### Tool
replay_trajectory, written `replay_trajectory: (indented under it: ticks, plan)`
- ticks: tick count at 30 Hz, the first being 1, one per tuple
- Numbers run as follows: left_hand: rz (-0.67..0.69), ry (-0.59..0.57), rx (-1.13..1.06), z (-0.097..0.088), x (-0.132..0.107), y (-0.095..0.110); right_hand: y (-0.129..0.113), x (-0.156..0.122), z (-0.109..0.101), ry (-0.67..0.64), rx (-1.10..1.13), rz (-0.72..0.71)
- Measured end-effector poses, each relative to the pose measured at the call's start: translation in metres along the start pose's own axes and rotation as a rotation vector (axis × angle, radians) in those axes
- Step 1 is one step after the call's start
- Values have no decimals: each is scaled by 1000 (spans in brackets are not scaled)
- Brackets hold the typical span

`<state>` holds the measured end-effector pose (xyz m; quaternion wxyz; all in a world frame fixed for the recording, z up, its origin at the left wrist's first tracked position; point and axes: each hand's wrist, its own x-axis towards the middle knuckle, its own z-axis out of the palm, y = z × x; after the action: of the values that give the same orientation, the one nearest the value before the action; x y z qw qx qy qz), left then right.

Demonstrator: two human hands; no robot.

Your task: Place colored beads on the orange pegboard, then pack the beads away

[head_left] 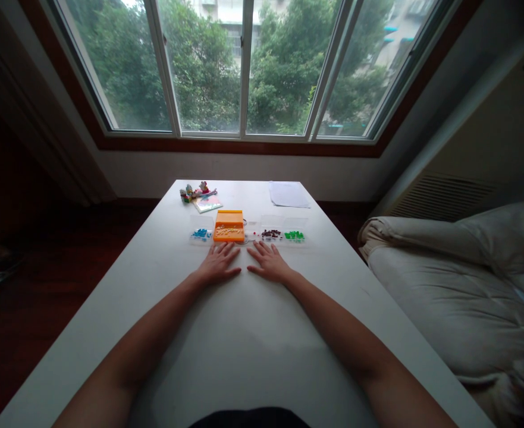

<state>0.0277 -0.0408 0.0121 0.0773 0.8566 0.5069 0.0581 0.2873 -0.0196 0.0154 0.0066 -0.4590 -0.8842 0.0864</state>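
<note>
My left hand [219, 264] lies flat on the white table [253, 333], fingers spread, just in front of an open orange box [229, 225] that holds small pale pieces. Palm down beside it, my right hand [268, 261] has its fingers apart too and holds nothing. Beyond the hands stand clear plastic boxes in a row: one with small blue pieces [201, 233] at the left, one with dark brown pieces [271, 234] right of the middle, and one with green pieces [294, 236] at the right. A few tiny red bits [255, 233] show near the middle.
Several small figurines [194, 191] and a flat pinkish card [208, 204] sit at the table's far left. Sheets of white paper [288, 194] lie at the far right. A beige sofa [449, 285] stands along the right side, and a window [244, 71] is behind the table.
</note>
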Motion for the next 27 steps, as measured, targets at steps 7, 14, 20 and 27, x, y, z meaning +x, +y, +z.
replay_trajectory:
  ticks: [7,14,20,27]
  plan:
    - [2,11,7,3,2,-2,0,1,0,-4,-7,5]
    - [41,78,-5,7,4,-6,2,2,6,31,-7,-7]
    - [69,106,-21,10,4,-10,3,1,7,52,5,-42]
    - [67,114,-53,12,5,-13,6,-1,4,95,15,-129]
